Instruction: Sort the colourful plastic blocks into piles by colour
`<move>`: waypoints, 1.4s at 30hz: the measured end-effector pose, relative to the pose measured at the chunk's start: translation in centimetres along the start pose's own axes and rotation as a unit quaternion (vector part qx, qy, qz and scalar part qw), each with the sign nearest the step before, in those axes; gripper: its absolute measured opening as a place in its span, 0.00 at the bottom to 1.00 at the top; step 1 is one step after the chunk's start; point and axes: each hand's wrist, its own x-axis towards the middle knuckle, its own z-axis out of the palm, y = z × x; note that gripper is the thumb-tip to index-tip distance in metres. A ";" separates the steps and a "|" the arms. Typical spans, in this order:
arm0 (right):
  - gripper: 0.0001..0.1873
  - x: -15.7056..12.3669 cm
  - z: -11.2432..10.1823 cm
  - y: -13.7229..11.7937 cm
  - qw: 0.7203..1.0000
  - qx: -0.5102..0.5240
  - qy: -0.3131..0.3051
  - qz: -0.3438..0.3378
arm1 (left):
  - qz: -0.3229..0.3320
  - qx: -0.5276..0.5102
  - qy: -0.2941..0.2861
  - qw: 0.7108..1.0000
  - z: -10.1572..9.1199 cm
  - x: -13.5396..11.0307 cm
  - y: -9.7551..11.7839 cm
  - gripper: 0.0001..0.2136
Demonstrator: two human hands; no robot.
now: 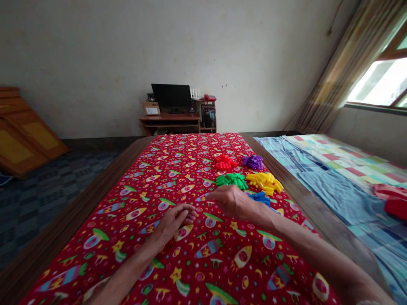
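My left hand (179, 218) rests low over the red patterned cloth (203, 262), its fingers curled in towards the palm. Nothing shows between them. Slightly ahead and to the right, my right hand (230, 198) is bent at the wrist, its fingers drawn together and pointing left. Whatever they may hold is hidden. Close by lie heaps of small plastic pieces sorted by colour: a green pile (233, 180) just beyond my right hand, a blue pile (260, 198) partly behind its wrist, a yellow pile (265, 182), a red pile (225, 162) and a purple pile (252, 162).
The cloth covers a table with brown wooden edges (280, 169). On the right is a bed with a chequered cover (337, 186). Against the far wall stands a desk (173, 120) with a monitor (171, 97). A wooden cabinet (28, 131) is at the left.
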 end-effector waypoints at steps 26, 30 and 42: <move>0.17 -0.3 9.0 -2.9 0.995 0.052 -0.070 -0.043 | 0.229 0.352 0.166 0.892 -5.0 2.3 -3.9 0.14; 0.16 -0.4 9.1 -2.8 0.995 0.058 -0.068 -0.051 | 0.226 0.353 0.166 0.892 -5.0 2.3 -3.9 0.14; 0.16 -0.4 9.0 -2.9 0.995 0.059 -0.063 -0.045 | 0.234 0.369 0.165 0.884 -5.0 2.2 -3.8 0.14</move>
